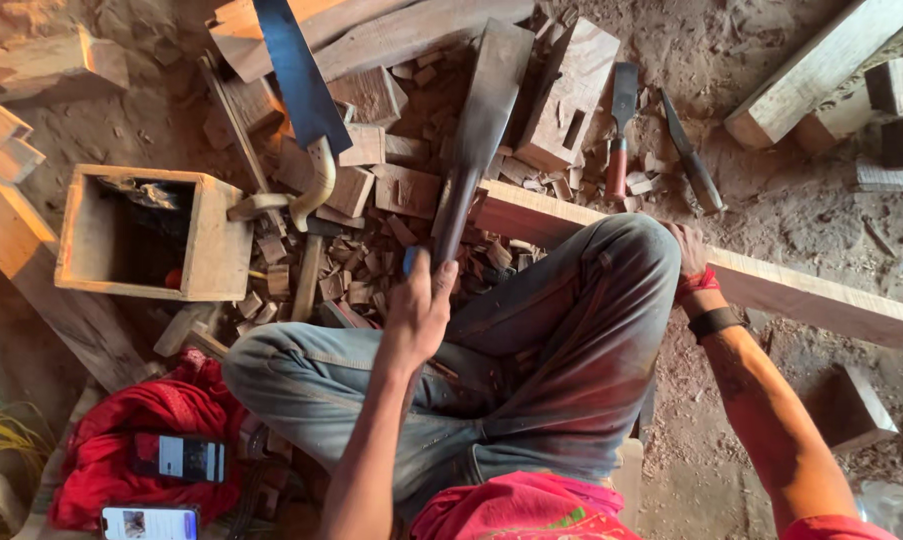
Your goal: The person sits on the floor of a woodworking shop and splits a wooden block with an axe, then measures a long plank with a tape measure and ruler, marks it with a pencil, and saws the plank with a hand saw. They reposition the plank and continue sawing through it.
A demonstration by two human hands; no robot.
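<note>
At the far left an open wooden box [211, 240] is seen on the dirt, with a handsaw [301, 90] just right of it among wood scraps [361, 270]. The left hand [419, 305] is closed round the handle of a broad adze-like blade [481, 120], which is laid over a long plank [801, 290]. The right hand [687, 250] is pressed on that plank behind the knee; its grip cannot be told.
</note>
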